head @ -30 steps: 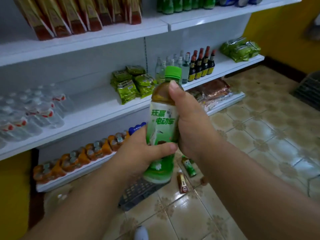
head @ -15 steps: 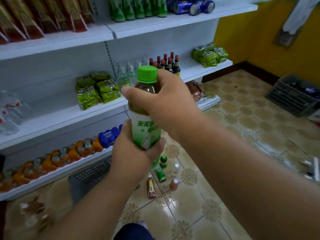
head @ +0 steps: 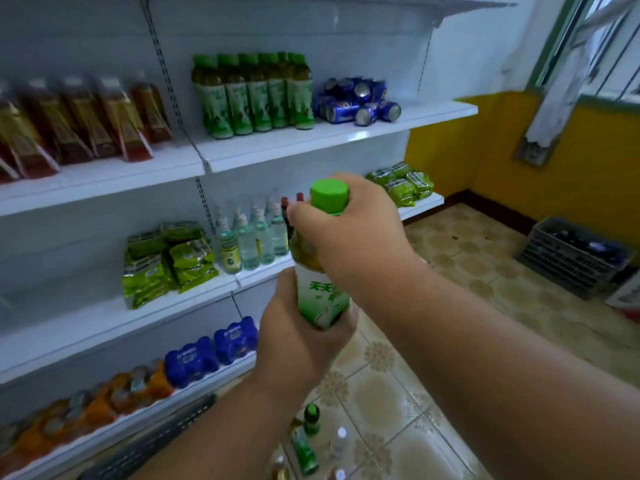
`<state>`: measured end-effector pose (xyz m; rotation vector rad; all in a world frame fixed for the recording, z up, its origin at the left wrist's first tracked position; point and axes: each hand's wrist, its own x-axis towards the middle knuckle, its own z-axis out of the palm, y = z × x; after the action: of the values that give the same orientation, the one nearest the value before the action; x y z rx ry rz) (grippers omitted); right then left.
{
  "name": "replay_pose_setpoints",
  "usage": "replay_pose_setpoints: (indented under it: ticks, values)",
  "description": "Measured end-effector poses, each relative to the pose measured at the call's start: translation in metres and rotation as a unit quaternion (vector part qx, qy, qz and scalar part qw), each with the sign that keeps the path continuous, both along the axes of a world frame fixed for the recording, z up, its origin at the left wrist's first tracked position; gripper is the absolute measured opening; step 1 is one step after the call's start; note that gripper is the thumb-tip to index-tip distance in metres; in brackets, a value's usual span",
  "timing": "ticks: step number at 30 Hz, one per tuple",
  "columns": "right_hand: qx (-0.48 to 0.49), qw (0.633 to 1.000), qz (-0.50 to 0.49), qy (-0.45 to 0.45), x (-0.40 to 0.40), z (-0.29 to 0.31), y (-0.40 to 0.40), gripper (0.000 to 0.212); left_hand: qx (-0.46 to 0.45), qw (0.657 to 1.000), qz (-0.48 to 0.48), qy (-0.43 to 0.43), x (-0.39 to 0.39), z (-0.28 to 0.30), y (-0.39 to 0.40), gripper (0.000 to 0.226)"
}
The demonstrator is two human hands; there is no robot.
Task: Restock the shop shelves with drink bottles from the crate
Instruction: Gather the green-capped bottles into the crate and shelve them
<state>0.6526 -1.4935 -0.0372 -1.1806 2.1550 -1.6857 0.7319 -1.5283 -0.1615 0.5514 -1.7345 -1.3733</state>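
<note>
I hold a green-capped tea bottle upright in front of the shelves with both hands. My left hand grips its lower part from the left. Over its neck and shoulder curls my right hand, just under the green cap. A row of the same green-label bottles stands on the upper shelf, above and left of the held bottle. Near the lower left lies a dark crate on the floor, mostly hidden by my left arm. Several loose bottles lie on the tiles below my hands.
Blue cans lie stacked right of the green bottles. Red-brown bottles fill the upper left shelf. Green snack packs, clear bottles, blue packs and orange bottles fill lower shelves. A second dark crate stands by the yellow wall.
The view has tilted up and to the right, bringing the upper shelf with the green bottles into sight. Both hands keep their hold, and the bottle has risen slightly toward the shelves.
</note>
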Motion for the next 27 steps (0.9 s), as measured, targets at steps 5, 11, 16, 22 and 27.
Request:
replay_pose_setpoints:
  ticks: [5,11,16,22,27]
  values:
    - [0.0,1.0,0.001,0.009,-0.045,-0.003,-0.014,0.033,-0.005,1.0,0.009,0.001,-0.047,-0.008,-0.02,0.081]
    - [-0.008,0.999,0.031,0.011,-0.119,-0.014,-0.033,0.034,0.041,0.998,0.038,-0.012,-0.117,-0.018,-0.033,0.062]
    - [-0.011,0.994,0.097,0.044,-0.189,-0.009,-0.054,0.033,0.0,0.99,0.142,-0.024,-0.186,-0.015,-0.045,0.063]
    - [-0.02,0.984,0.175,0.025,-0.299,0.021,-0.065,0.03,0.014,0.98,0.196,0.013,-0.3,0.019,-0.04,0.059]
    - [-0.028,0.978,0.205,0.011,-0.36,0.027,-0.07,0.02,0.003,0.974,0.226,-0.019,-0.357,0.028,-0.037,0.048]
